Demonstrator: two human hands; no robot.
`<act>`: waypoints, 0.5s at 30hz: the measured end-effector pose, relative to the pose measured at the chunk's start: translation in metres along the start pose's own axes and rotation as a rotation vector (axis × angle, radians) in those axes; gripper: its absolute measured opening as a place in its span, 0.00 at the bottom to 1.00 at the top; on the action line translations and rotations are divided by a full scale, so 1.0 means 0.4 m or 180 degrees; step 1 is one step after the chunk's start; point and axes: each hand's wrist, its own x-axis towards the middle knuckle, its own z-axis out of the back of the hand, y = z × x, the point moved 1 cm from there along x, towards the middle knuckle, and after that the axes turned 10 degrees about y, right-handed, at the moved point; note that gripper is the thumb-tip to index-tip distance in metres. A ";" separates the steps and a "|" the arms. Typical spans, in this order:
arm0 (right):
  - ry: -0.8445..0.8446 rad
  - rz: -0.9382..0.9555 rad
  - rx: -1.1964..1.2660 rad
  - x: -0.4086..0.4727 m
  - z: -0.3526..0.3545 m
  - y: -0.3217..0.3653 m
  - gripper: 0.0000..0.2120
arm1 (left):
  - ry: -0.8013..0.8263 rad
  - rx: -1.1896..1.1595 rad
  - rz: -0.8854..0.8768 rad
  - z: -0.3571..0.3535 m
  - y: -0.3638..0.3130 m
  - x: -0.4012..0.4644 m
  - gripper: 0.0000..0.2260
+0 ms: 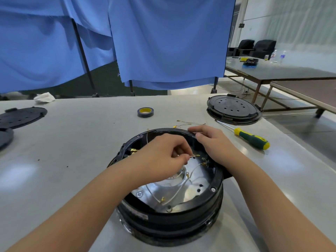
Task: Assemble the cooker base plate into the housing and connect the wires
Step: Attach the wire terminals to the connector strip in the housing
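a: where's the housing (171, 211)?
b: near edge of the grey table (76, 142), open table all round; screwdriver (251, 138) right, tape roll (145, 112) behind, blue curtains (163, 42) beyond.
a: hands?
b: left hand (163, 153) pinches a wire terminal (193, 156) above the silver base plate (163, 191). right hand (211, 140), fingers curled, rests on the far rim pinching a thin wire.
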 end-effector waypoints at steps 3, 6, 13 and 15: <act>-0.0006 0.0014 0.0060 0.003 -0.001 -0.004 0.13 | 0.0145 0.0182 0.0208 -0.012 0.005 0.042 0.07; 0.0005 0.0035 0.0102 0.005 -0.001 -0.007 0.13 | 0.0046 0.0242 0.0266 -0.017 0.014 0.058 0.06; -0.0006 -0.0008 0.0178 0.004 -0.002 -0.005 0.13 | 0.0346 -0.0023 0.0207 -0.031 0.019 0.057 0.08; 0.0007 -0.0010 0.0198 0.004 -0.001 -0.005 0.13 | 0.0396 -0.0163 0.0220 -0.034 0.016 0.056 0.07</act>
